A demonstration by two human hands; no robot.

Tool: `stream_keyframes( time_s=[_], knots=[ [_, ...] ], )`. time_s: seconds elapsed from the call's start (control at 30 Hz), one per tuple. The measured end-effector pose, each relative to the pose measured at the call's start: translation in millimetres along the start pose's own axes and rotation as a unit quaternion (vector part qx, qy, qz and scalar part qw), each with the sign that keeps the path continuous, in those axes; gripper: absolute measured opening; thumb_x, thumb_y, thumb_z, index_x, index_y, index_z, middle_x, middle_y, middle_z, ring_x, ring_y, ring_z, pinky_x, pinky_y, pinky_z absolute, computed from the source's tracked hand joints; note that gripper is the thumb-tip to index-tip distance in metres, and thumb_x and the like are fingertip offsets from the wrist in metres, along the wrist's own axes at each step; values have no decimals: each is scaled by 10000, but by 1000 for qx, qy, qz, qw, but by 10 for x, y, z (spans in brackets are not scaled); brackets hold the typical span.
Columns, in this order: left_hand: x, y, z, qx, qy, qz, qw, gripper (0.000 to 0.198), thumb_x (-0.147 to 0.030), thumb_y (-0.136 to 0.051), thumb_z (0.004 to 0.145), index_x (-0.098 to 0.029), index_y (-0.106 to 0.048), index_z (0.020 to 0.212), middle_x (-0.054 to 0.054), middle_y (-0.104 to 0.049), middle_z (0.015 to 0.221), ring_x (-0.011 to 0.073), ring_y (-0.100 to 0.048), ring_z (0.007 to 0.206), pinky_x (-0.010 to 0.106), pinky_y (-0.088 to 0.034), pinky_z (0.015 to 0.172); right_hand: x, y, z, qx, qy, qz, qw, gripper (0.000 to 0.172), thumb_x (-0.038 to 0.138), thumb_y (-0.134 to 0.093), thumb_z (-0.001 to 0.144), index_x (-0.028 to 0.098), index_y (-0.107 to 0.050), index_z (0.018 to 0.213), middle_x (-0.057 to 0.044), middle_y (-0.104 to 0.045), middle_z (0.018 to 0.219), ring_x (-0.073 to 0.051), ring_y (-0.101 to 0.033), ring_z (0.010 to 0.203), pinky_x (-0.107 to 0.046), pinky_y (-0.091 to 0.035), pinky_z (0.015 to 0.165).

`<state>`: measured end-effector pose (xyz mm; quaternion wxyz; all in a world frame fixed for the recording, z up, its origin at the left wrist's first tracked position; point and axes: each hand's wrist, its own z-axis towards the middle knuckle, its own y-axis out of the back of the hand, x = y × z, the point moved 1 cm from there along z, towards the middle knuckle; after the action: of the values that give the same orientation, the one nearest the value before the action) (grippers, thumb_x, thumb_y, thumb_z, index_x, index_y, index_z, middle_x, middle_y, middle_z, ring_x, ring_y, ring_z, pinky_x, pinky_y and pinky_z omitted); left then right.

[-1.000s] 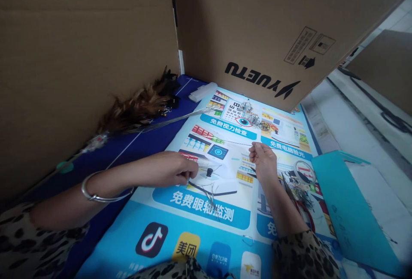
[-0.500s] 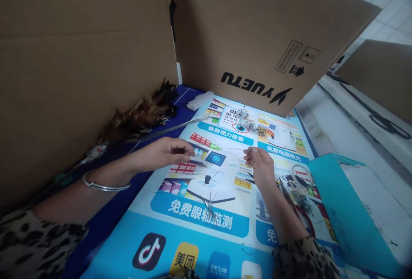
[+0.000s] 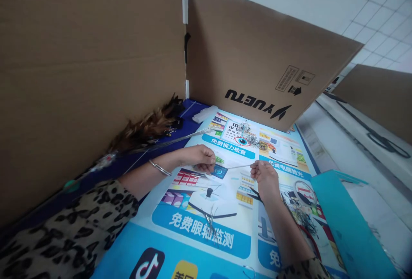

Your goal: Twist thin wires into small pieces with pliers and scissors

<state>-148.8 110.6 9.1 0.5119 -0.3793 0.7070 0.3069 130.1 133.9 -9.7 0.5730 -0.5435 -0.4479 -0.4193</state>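
Note:
My right hand [image 3: 265, 178] pinches one end of a thin, straight silvery wire [image 3: 238, 167], which stretches leftward above the printed sheet. My left hand [image 3: 200, 159] is closed in a pinch facing it; fine wire strands [image 3: 199, 174] show at its fingertips, partly hidden by the fingers. Below both hands, a small bundle of loose wires [image 3: 210, 221] lies on the sheet. Tangled silvery wire clusters [image 3: 247, 133] rest beyond the hands. Beside my right forearm are red-handled scissors [image 3: 310, 238], partly covered, and another wire tangle [image 3: 304, 219].
Tall cardboard panels [image 3: 251, 47] stand at the left and back. Long thin wires [image 3: 183, 136] and brown feathers [image 3: 141, 131] lie on the blue cloth at left. An open teal box [image 3: 341, 210] sits on the right. A printed sheet [image 3: 128, 236] covers the work surface.
My left hand has moved right, closer to my right hand, and its fingers have curled in. The view has shifted, with the scene sitting slightly lower.

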Motion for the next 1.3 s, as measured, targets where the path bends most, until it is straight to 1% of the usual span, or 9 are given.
stream_keyframes(
  time_s=[0.13,0.33,0.63,0.8,0.97,1.07,1.17,1.23,1.3],
  knots=[
    [78,-39,76,36,16,-23,999,378,-504,-666,687,-138,-602,758,59,-702,737,155,-658,637,202,-398,477,48,11,17,-8,11,1,1000,235,393,-634,774,174,-594,847,-36,-649,719,-119,-565,576,-257,-458,526],
    [120,-57,71,70,19,-42,996,366,-490,-666,694,-142,-588,775,53,-702,697,155,-658,587,235,-453,511,131,-20,-6,-3,41,-24,999,237,413,-621,776,182,-597,820,-34,-652,734,-116,-557,572,-262,-454,526],
    [162,-72,45,88,10,-19,996,263,-360,-712,664,-156,-658,820,32,-710,689,170,-665,597,265,-485,558,217,-56,-19,-7,56,-44,997,201,365,-614,796,175,-599,859,-27,-642,721,-107,-552,561,-253,-445,530],
    [133,-127,18,90,-26,0,996,181,-285,-732,636,-168,-677,762,13,-706,683,165,-665,632,252,-488,594,409,-168,-91,-8,83,-60,995,190,356,-610,799,170,-604,839,-31,-637,712,-104,-543,550,-247,-430,511],
    [35,-159,-8,60,-101,-7,993,195,-310,-712,681,-141,-651,757,36,-696,713,170,-653,679,275,-492,653,851,-444,-169,-7,151,-102,983,187,358,-610,792,176,-625,831,-23,-623,672,-106,-536,532,-245,-426,488],
    [-10,-172,-3,9,-163,-32,986,212,-353,-606,792,-147,-584,839,64,-692,874,174,-648,816,305,-479,762,1190,-739,-191,3,218,-190,957,178,341,-587,809,171,-633,783,-29,-634,695,-104,-550,545,-246,-449,520],
    [12,-183,23,-30,-213,-53,975,202,-370,-489,873,-171,-506,905,93,-635,1106,182,-590,1028,346,-418,910,1412,-1092,-180,65,254,-264,928,189,344,-563,818,169,-628,793,-18,-637,719,-106,-574,573,-240,-473,558],
    [69,-183,54,-37,-226,-52,972,195,-371,-478,880,-178,-488,902,99,-619,1145,191,-560,1084,365,-390,947,1436,-1302,-149,123,272,-299,906,190,341,-560,817,163,-620,782,-13,-635,756,-93,-569,573,-223,-470,559],
    [139,-178,85,-31,-227,-45,972,194,-373,-495,871,-180,-492,884,97,-633,1124,202,-560,1086,380,-389,946,1368,-1446,-101,162,276,-320,892,205,350,-548,825,164,-598,755,-4,-622,756,-86,-564,582,-206,-464,562]
  ],
)
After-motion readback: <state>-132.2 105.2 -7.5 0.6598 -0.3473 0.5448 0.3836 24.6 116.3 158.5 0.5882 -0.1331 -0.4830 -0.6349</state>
